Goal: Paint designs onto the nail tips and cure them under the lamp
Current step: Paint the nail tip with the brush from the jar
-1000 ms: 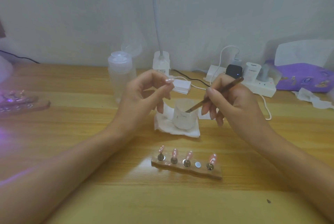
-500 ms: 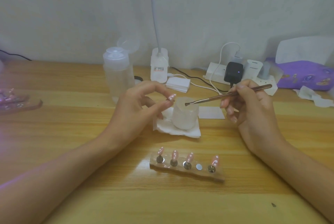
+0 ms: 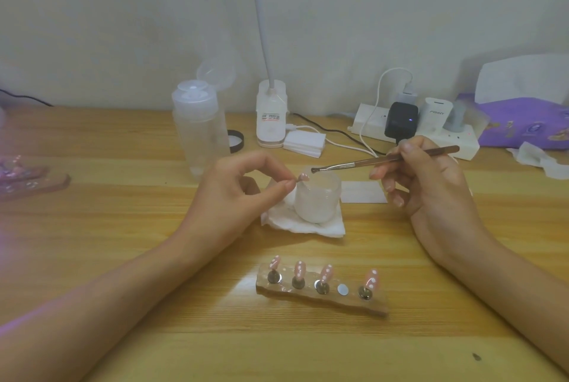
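Left fingers (image 3: 278,192) pinch nail tip (image 3: 304,177) | right fingers (image 3: 400,150) grip dotting tool (image 3: 385,161) | ball end just beside tip

— What do we hold in our left hand (image 3: 234,193)?
— A pink nail tip (image 3: 304,177), pinched between thumb and forefinger, by the rim of the frosted jar (image 3: 317,199).
— And our right hand (image 3: 431,184)?
— We grip a slim tool (image 3: 385,160) there, its dark round end just beside the nail tip.
— Nearer us?
— Four dotted pink tips (image 3: 299,269) stand on a wooden holder (image 3: 323,300), a metal disc (image 3: 342,289) between the third and fourth.
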{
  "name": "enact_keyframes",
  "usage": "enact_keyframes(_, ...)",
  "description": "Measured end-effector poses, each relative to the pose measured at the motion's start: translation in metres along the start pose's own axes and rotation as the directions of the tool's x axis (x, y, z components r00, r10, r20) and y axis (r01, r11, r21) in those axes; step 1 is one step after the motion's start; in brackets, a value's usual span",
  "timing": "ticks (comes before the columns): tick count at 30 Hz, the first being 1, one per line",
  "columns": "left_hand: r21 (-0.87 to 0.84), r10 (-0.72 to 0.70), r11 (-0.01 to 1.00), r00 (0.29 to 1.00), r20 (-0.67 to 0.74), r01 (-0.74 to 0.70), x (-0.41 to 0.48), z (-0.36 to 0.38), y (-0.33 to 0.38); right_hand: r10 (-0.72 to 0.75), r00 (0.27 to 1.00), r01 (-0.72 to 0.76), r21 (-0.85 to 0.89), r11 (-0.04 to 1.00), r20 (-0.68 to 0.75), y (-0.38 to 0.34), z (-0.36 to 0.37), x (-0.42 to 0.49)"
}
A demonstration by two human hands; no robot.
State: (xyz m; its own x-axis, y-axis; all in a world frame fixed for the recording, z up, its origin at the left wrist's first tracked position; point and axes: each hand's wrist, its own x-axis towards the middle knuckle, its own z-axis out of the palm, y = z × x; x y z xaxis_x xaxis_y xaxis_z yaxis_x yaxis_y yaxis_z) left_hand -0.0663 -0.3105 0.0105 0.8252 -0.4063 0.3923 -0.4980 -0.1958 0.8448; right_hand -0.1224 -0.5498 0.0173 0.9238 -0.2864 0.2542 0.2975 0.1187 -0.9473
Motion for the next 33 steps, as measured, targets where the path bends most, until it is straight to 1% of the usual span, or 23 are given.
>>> enact_keyframes(5, 0.003, 0.009, 1.0, 1.0, 0.012, -0.009, 0.0, 0.0, 0.0006, -0.027, 0.998, 0.03, -0.067, 0.997, 0.057, -0.001, 0.0036, -0.0008)
enact_keyframes(8, 0.019, 0.012, 1.0, 1.0, 0.006, -0.012, 0.0002, 0.0004, 0.001, -0.02, 0.999, 0.024, -0.103, 0.994, 0.033, 0.0002, 0.0031, -0.0008)
enact_keyframes(11, 0.043, 0.028, 0.999, 1.0, 0.008, -0.028, 0.0002, 0.0006, 0.0021, -0.027, 1.0, 0.027, -0.071, 0.997, -0.004, 0.0006, 0.0008, 0.0001)
enact_keyframes(13, 0.046, 0.039, 0.998, 0.999, 0.013, -0.04, 0.0, 0.0007, 0.003, -0.049, 0.999, 0.05, -0.054, 0.997, 0.024, -0.0007, 0.0017, -0.0002)
enact_keyframes(16, 0.049, 0.045, 0.998, 0.999, 0.018, -0.046, 0.0002, 0.0011, 0.0028, -0.052, 0.997, 0.058, -0.12, 0.991, 0.052, -0.0003, 0.0032, -0.0009)
enact_keyframes(18, 0.065, 0.053, 0.996, 0.998, 0.025, -0.055, 0.001, 0.0004, 0.0022, -0.031, 0.999, 0.033, -0.132, 0.991, 0.017, 0.0011, 0.0018, -0.0001)
enact_keyframes(20, 0.086, 0.074, 0.993, 0.997, 0.036, -0.077, 0.0017, -0.0005, 0.0018, -0.023, 1.0, 0.023, -0.095, 0.995, -0.004, 0.0009, 0.0004, 0.0005)
enact_keyframes(22, 0.095, 0.095, 0.991, 0.995, 0.043, -0.099, 0.0022, -0.0014, 0.001, -0.038, 0.999, 0.039, -0.07, 0.997, 0.022, -0.0002, 0.0007, 0.0)
enact_keyframes(25, 0.139, 0.141, 0.979, 0.989, 0.049, -0.146, 0.0021, -0.0026, -0.0008, -0.043, 0.997, 0.05, -0.123, 0.991, 0.062, -0.0006, 0.0013, -0.0014)
enact_keyframes(27, 0.169, 0.164, 0.971, 0.985, 0.049, -0.17, 0.0023, -0.003, -0.0019, -0.026, 0.999, 0.029, -0.133, 0.991, 0.029, 0.0006, -0.0003, -0.0007)
enact_keyframes(29, 0.189, 0.185, 0.963, 0.982, 0.048, -0.191, 0.0025, -0.0027, -0.002, -0.016, 1.0, 0.017, -0.094, 0.995, 0.002, 0.0008, -0.0012, -0.0003)
enact_keyframes(31, 0.193, 0.196, 0.96, 0.979, 0.045, -0.201, 0.0026, -0.0017, -0.0016, -0.029, 0.999, 0.03, -0.074, 0.997, 0.027, -0.0002, -0.0006, -0.0009)
enact_keyframes(33, 0.183, 0.195, 0.963, 0.98, 0.037, -0.199, 0.0023, -0.0012, -0.0013, -0.047, 0.997, 0.054, -0.115, 0.992, 0.062, -0.0003, 0.0007, -0.0016)
